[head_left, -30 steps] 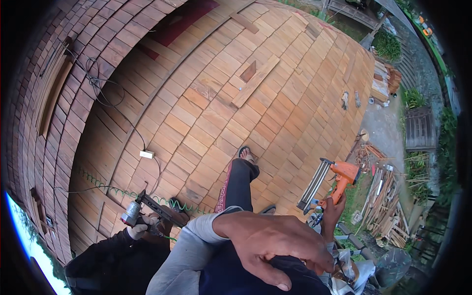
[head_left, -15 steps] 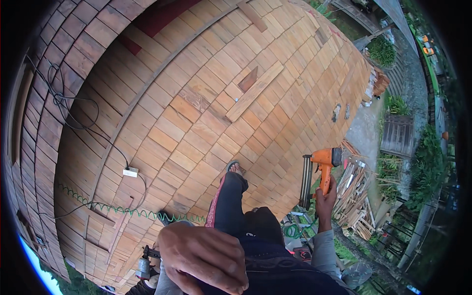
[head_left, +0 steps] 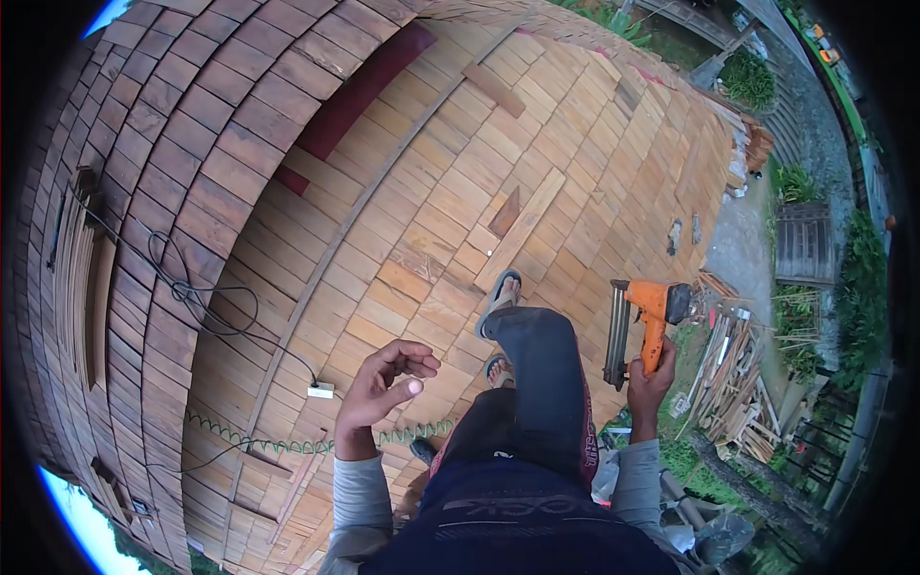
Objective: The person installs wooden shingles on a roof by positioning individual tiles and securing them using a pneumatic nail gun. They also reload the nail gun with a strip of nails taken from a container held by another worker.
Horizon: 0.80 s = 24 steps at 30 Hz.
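Note:
My right hand (head_left: pixel 651 383) is wrapped round the handle of an orange and black nail gun (head_left: pixel 654 305), held up at the right over the roof's lower edge. The gun's long dark magazine (head_left: pixel 617 333) is on its left side. Over the shingles, my left hand (head_left: pixel 385 385) hangs in the air with loosely bent fingers, the thumb apart and nothing in it. Beneath it lies a roof of light wooden shingles (head_left: pixel 383 278). Ahead of my sandalled foot (head_left: pixel 499 302) a long wooden batten (head_left: pixel 522 228) lies beside a small dark shingle piece (head_left: pixel 504 212).
A black cable (head_left: pixel 196 297) runs to a white socket block (head_left: pixel 320 390) at the left. A green coiled hose (head_left: pixel 287 445) crosses the shingles near my left forearm. Darker shingles (head_left: pixel 240 105) rise at the left. Beyond the right roof edge, scrap timber (head_left: pixel 733 383) is piled on the ground below.
My left hand has moved from close to the camera out over the shingles. One foot has stepped forward to the batten's end. The nail gun stays in my right hand, and the view has shifted.

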Tool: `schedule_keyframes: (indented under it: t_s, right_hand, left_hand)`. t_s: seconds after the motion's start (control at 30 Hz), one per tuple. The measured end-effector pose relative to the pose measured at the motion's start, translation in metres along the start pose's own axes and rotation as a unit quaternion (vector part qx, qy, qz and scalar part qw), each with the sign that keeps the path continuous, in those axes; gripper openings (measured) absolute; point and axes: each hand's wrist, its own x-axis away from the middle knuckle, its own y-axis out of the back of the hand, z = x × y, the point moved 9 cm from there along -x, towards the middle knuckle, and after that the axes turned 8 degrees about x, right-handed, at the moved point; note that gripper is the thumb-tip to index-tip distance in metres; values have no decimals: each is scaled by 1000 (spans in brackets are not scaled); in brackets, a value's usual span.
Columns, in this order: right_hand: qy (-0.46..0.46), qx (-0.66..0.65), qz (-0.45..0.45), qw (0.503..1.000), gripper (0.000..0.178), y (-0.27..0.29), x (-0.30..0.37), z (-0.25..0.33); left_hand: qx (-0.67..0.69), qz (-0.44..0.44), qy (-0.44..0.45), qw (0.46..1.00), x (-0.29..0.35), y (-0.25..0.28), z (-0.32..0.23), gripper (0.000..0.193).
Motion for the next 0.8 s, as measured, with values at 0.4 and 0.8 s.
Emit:
schedule_keyframes:
  t_s: [0.4,0.8]
  right_hand:
    - [10,44,71,996,47,-156,-145,97]
    - [81,32,178,980,51,-382,-222,174]
  left_hand:
    - [-442,-171,91,876,-219,235,27,49]
    - [-217,-524,74,820,-303,547,74,45]
